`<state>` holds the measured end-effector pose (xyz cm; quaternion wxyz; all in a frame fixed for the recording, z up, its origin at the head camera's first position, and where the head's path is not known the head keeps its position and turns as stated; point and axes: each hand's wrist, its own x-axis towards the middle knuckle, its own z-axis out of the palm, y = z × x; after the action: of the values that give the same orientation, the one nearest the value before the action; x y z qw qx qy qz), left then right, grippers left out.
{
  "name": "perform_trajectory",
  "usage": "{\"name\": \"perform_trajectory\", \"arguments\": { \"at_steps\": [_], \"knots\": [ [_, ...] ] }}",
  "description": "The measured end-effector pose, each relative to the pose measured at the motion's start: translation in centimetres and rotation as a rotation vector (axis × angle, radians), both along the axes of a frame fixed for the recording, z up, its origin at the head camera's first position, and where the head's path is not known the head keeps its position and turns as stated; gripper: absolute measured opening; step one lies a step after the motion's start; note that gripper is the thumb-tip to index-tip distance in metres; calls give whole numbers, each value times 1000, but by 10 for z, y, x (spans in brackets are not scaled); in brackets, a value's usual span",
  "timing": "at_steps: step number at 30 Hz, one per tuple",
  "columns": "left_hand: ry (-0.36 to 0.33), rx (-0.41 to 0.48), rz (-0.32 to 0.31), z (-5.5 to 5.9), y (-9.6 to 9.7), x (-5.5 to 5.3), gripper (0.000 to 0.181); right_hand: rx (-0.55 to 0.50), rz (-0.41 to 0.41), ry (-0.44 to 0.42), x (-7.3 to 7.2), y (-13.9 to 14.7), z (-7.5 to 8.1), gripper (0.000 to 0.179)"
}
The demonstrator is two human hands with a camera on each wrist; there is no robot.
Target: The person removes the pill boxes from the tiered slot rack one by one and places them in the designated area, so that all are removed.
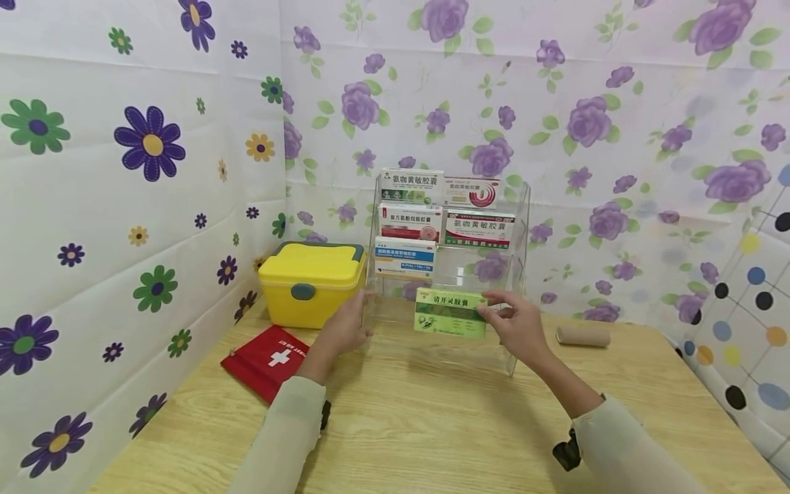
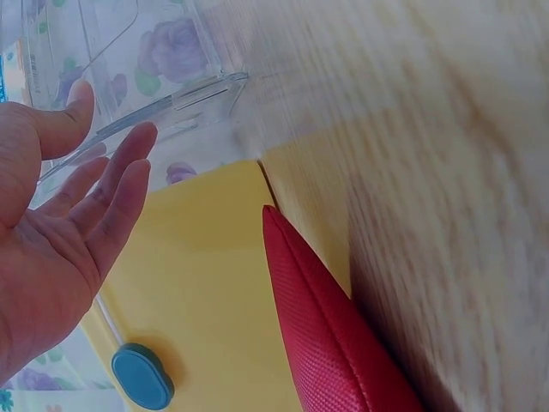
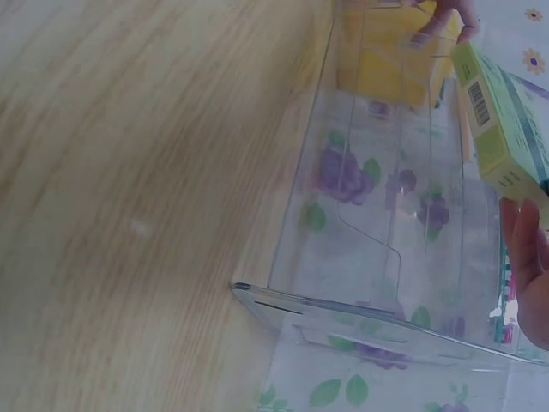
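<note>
A green medicine box (image 1: 449,315) is held up in front of the lower part of a clear display rack (image 1: 523,237), its printed face turned toward the wearer. The person's right hand (image 1: 517,328) pinches it by the right end, thumb and fingers drawn close; holding it by that end leaves most of the lettering uncovered and probably makes it easy to angle against the rack.

The left hand (image 1: 342,326) is at the rack's left side, fingers loosely spread and holding nothing. Whether it touches the clear panel I cannot tell; being so close, it may be there to steady the rack.

Five more medicine boxes stand on the rack: a white-and-green box (image 1: 411,186) top left, a white-and-red box (image 1: 472,193) top right, two red-and-white ones in the row below, and a blue-and-white box (image 1: 404,259) lower left. They face forward in stepped rows, likely so each name can be read.

Left of the rack sits a yellow case (image 1: 311,288), with a red first-aid pouch (image 1: 268,360) lying nearer the wearer. Right of the rack, a cardboard tube (image 1: 583,336) lies on its side. All rest on a wood-grain bench (image 1: 407,425).
</note>
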<state>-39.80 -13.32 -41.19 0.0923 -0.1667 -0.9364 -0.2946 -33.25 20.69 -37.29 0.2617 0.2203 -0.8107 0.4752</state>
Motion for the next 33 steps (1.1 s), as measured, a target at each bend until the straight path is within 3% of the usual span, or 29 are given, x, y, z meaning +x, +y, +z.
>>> {"name": "perform_trajectory", "arguments": {
  "at_steps": [10,19,28,33],
  "knots": [
    [11,-17,13,-1,2,-1,85,15,51,-87,-2,4,-22,27],
    [-6,-2,20,0,3,2,85,50,71,-109,3,0,-30,29],
    [-2,-5,24,0,3,2,84,84,131,-257,8,-8,-38,28],
    [-16,2,29,0,3,3,84,116,138,-265,7,-11,-45,29]
  ]
}}
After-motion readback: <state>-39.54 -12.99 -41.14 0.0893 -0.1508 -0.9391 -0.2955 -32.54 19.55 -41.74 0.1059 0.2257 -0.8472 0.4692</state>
